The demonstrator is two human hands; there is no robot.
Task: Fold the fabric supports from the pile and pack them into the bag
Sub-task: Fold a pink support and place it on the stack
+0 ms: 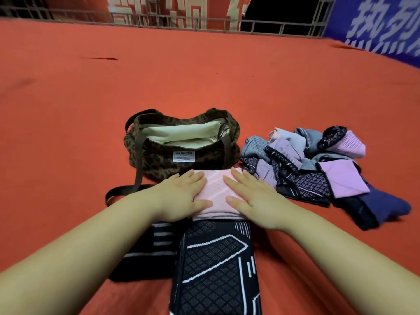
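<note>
Pink support (217, 189) lies under my flat left hand (181, 196) and right hand (252, 198); the bag (181, 142) waits just ahead.

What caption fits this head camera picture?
Both hands, left and right, press a pink support flat before the open bag.
</note>
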